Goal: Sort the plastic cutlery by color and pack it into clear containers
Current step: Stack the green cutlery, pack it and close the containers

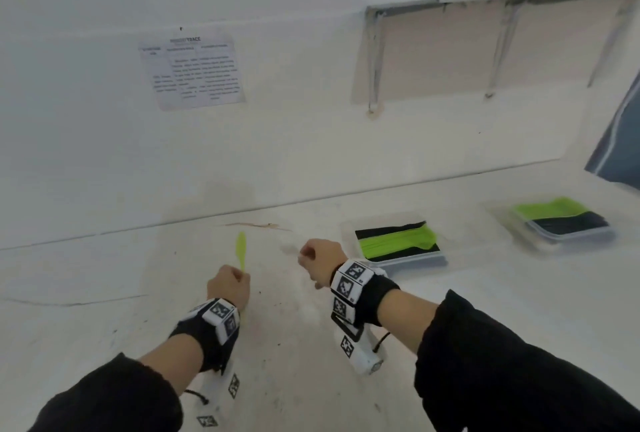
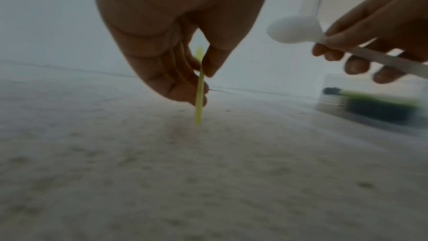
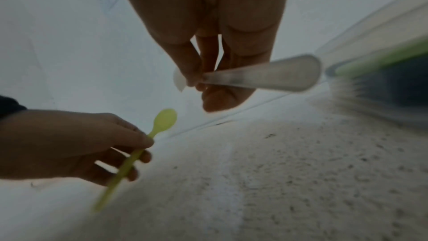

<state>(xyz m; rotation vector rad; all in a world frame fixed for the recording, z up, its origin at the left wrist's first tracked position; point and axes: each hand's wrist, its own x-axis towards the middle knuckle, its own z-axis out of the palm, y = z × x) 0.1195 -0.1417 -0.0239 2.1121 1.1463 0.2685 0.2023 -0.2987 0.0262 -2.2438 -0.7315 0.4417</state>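
— Green spoon (image 1: 241, 248): who has it?

— The left hand (image 1: 228, 287), thumb and fingers pinching the handle. From the head only the bowl shows past the knuckles; the handle is hidden there. The left wrist view shows the spoon (image 2: 199, 87) edge-on, a thin upright strip, its lower tip close to the table (image 2: 208, 180); whether it touches, I cannot tell.

— And the right hand (image 1: 320, 263)?

— From above it reads as a closed fist, whatever it holds hidden. The wrist views show its fingers curled around a white spoon (image 2: 294, 31), pinching the handle (image 3: 266, 76), bowl mostly covered by the fingers in the right wrist view.

— Containers?

— Two clear ones to the right. The near box (image 1: 419, 260), just beside the right wrist, holds green and black cutlery. The far box (image 1: 568, 234) is smeared; green and dark layers, single pieces not readable.

— The wall sheet (image 1: 194, 71)?

— Print too blurred to read.
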